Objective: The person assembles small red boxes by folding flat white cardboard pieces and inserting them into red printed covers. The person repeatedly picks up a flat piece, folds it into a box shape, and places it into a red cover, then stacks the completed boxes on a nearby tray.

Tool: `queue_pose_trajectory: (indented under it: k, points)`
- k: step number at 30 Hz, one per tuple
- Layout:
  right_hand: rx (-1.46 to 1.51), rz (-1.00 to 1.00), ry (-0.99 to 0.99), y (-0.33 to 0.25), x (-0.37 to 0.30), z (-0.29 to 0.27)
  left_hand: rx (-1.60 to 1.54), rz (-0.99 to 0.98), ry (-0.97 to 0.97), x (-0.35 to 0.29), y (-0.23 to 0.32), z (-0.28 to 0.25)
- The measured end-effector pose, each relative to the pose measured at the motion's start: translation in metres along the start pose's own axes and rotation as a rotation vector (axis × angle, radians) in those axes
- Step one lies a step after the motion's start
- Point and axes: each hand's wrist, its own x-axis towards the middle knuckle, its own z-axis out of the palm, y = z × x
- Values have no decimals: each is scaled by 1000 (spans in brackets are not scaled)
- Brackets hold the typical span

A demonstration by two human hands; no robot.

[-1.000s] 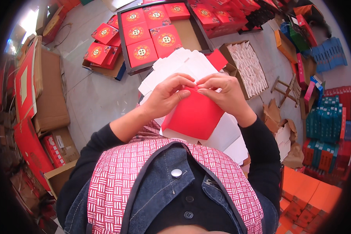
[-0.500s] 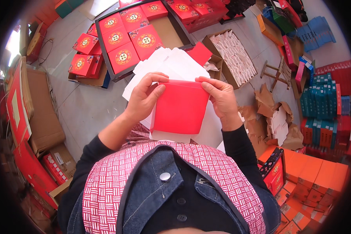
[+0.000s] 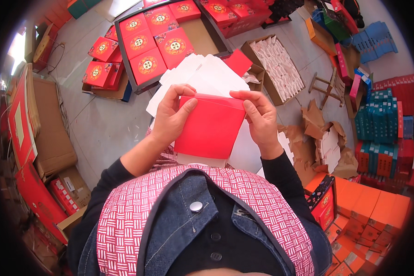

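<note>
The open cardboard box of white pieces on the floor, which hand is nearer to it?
Right. The right hand is just below-left of the box; the left hand is farther left.

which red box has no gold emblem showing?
The plain red box held between left hand and right hand; the red boxes in the tray show gold emblems.

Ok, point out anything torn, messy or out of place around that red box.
Torn brown cardboard scraps lie crumpled on the floor right of the right hand. The red box, held by both the right and the left hand, looks clean and undamaged.
</note>
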Motion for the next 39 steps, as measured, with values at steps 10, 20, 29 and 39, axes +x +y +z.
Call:
queue_pose_trajectory:
  k: [10,20,29,39]
  points:
    - [-57,67,128,-2,-1,14,820,93,-71,6,36,24]
    - [5,147,103,-3,0,12,884,282,-161,28,23,63]
    - [-125,-40,-12,0,-15,13,741,323,-94,38,37,31]
    - [-232,-171,-107,-6,-16,29,1234,-17,-931,70,70,9]
